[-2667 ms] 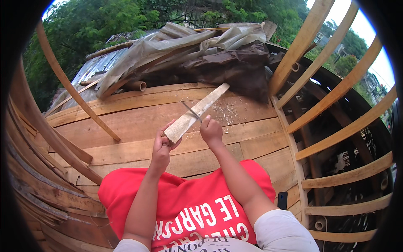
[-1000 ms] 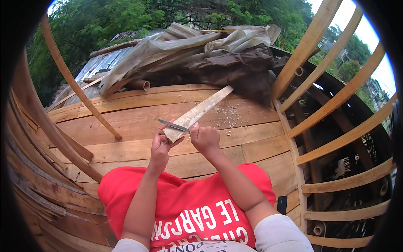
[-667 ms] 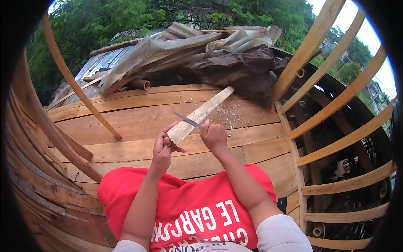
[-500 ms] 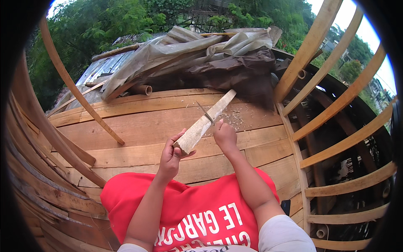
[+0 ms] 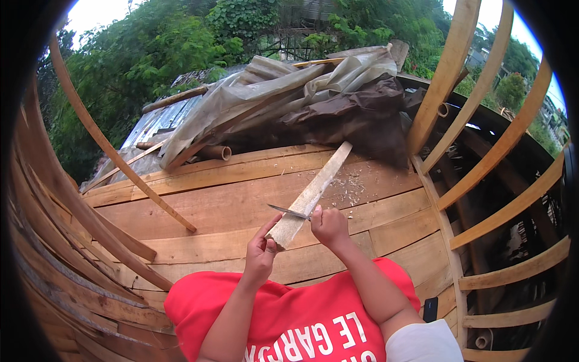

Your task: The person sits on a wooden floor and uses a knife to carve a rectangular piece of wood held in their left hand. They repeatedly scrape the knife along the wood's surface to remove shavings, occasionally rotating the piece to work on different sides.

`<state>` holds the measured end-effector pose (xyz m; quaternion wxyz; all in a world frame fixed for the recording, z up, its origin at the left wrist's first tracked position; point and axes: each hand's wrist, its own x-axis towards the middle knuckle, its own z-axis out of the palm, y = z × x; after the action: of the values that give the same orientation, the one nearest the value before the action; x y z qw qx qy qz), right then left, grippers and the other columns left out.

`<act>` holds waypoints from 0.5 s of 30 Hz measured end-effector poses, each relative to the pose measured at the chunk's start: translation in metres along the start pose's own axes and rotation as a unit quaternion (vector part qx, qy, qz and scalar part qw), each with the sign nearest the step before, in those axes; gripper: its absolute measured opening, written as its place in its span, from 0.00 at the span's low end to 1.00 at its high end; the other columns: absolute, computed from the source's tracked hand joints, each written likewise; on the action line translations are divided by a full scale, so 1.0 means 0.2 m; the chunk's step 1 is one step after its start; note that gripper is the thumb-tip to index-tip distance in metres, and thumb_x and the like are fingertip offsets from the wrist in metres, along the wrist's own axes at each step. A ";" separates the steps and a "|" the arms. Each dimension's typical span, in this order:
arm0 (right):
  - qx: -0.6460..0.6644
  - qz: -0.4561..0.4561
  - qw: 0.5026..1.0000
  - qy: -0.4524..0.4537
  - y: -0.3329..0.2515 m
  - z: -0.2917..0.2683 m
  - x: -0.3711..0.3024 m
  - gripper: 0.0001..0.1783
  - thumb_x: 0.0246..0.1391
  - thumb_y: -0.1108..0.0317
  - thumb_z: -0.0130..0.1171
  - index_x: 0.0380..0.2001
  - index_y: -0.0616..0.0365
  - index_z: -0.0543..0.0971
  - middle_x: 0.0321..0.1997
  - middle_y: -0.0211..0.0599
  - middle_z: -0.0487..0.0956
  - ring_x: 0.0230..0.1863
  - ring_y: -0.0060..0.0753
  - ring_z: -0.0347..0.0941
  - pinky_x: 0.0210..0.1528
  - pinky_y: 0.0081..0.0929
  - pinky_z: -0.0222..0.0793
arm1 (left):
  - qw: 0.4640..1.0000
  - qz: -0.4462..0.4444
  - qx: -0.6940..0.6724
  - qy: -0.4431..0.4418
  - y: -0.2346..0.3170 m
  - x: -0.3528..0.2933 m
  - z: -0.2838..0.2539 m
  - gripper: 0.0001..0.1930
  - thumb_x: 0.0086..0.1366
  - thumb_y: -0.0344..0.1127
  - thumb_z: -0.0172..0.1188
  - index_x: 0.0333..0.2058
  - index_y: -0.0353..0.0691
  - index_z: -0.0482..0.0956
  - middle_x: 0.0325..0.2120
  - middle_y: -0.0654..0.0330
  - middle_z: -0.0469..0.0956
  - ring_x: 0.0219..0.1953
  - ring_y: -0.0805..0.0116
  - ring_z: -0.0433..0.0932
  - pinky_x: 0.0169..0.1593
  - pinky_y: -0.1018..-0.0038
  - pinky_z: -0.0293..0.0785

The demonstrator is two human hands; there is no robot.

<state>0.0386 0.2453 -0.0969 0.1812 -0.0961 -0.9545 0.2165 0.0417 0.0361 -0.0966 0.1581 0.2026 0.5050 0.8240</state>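
A long, pale strip of wood (image 5: 313, 192) slants away from me, its far end against the dark sheet at the edge of the boards. My left hand (image 5: 261, 253) grips its near end, fingers along the left side. In my right hand (image 5: 330, 227) is a knife (image 5: 287, 210), held in a fist that hides the handle. The blade lies across the upper face of the strip, pointing left, not far from my left hand. Small wood shavings (image 5: 350, 186) are scattered on the boards right of the strip.
Wooden floorboards (image 5: 199, 208) spread in front of my red-clothed lap (image 5: 289, 308). Upright slats (image 5: 494, 175) line the right side; curved planks (image 5: 66, 259) stand at the left. Crumpled plastic sheeting (image 5: 241, 102) and a bamboo pole (image 5: 217, 152) lie beyond. A dark phone-like object (image 5: 430, 309) sits by my right thigh.
The knife has come down the strip toward my left hand, its blade now lying more crosswise. My left hand still holds the near end. The whole view has shifted slightly.
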 end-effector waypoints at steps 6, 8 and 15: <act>-0.010 -0.048 0.998 -0.026 -0.19 -0.04 -0.05 0.30 0.61 0.57 0.41 0.12 0.62 0.80 0.15 0.56 0.75 0.20 0.61 0.76 0.27 0.54 0.72 | 0.996 0.031 -0.086 0.018 0.02 0.00 -0.05 0.38 0.68 0.51 0.54 0.66 0.27 0.56 0.62 0.52 0.66 0.62 0.62 0.70 0.64 0.66 0.69; 0.009 -0.050 0.999 0.008 -0.09 0.01 0.00 0.30 0.61 0.57 0.42 0.12 0.62 0.79 0.14 0.55 0.75 0.18 0.60 0.75 0.26 0.54 0.72 | 0.999 0.006 -0.047 0.016 0.00 0.01 -0.07 0.37 0.69 0.50 0.54 0.65 0.26 0.56 0.61 0.50 0.67 0.62 0.60 0.70 0.65 0.64 0.69; -0.010 -0.064 0.998 0.011 -0.17 0.07 -0.03 0.28 0.60 0.58 0.43 0.11 0.61 0.79 0.13 0.54 0.74 0.17 0.58 0.75 0.23 0.52 0.72 | 0.993 0.024 -0.099 0.062 0.01 0.04 -0.10 0.34 0.71 0.48 0.51 0.64 0.25 0.56 0.59 0.48 0.69 0.60 0.59 0.72 0.65 0.62 0.70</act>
<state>0.0360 0.2082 -0.0959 0.2040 -0.0388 -0.9588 0.1939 0.0253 0.0230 -0.1028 0.1258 0.1470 0.4245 0.8845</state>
